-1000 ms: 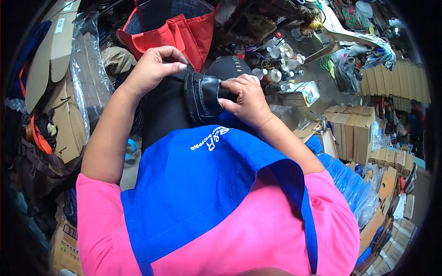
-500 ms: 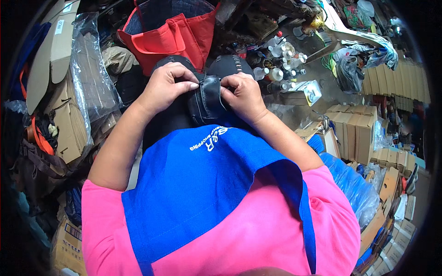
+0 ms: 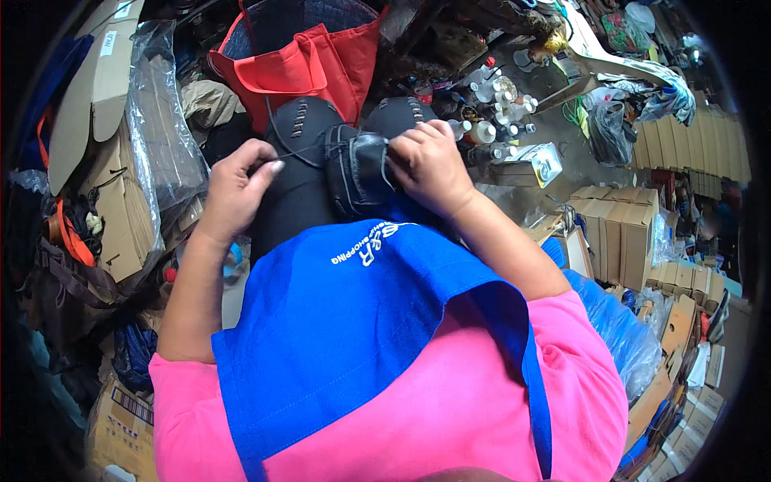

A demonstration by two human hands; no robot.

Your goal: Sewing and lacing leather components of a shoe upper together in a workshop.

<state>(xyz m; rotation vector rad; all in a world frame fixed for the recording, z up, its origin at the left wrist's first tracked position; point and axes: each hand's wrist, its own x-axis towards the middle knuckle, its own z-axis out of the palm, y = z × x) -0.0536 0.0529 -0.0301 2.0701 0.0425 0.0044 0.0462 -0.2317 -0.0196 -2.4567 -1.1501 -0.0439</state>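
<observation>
A black leather piece (image 3: 363, 170) with pale stitching along its edge rests on my lap between my knees. It resembles a shoe or slipper, though its exact kind is unclear. My right hand (image 3: 434, 169) is closed on its right side, with the fingertips partly hidden. Off to the left, my left hand (image 3: 241, 186) pinches a dark thread (image 3: 303, 154) between thumb and fingers. That thread stretches across my thigh to the leather piece, and a loose loop of it curves up over my left knee.
Beyond my knees stands a red bag (image 3: 297, 68). Several bottles (image 3: 494, 104) crowd the floor at the far right. Cardboard boxes (image 3: 618, 229) and blue plastic wrap (image 3: 614, 321) lie on the right; flattened cardboard (image 3: 120, 217) and clear plastic (image 3: 161, 128) lean on the left.
My left hand has moved left and slightly nearer, away from the leather piece, drawing the thread out. My right hand stays on the piece, its fingers shifted slightly.
</observation>
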